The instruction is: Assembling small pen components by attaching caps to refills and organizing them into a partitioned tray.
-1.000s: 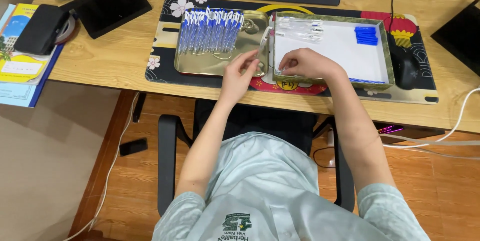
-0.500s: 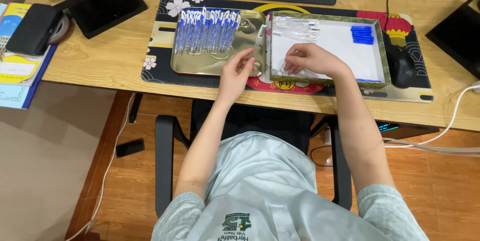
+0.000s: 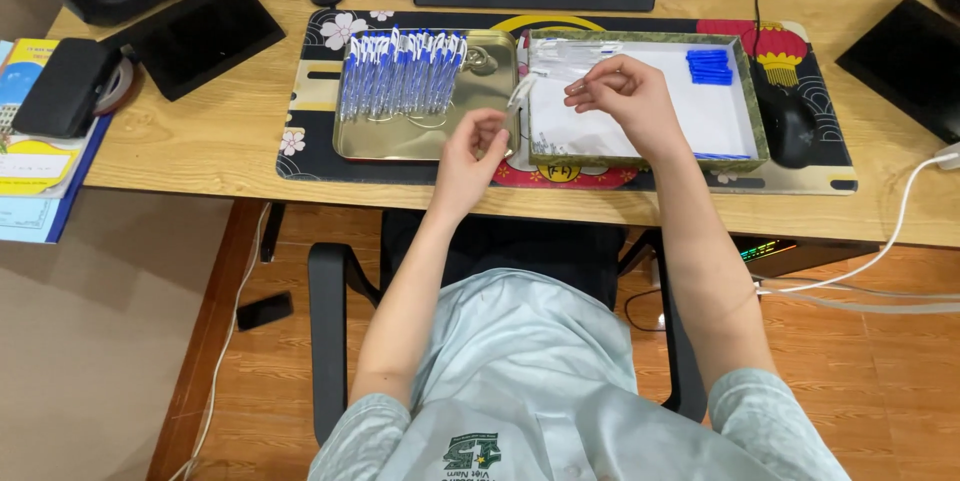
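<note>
A thin white-and-clear pen part (image 3: 522,91) hung pinched in the left hand (image 3: 470,146), above the seam between the shallow gold metal tray (image 3: 400,141) and the green-rimmed box lined with white paper (image 3: 640,156). Half a second earlier both hands had rested low at that seam; now they had lifted. The right hand (image 3: 625,96) hovered over the box's near-left corner, fingers curled close, its contents too small to tell. A row of blue-and-white pens (image 3: 400,76) filled the tray's far end; blue caps (image 3: 708,66) sat in the box's far-right corner.

small white piece (image 3: 522,91) between hands unclear
</note>
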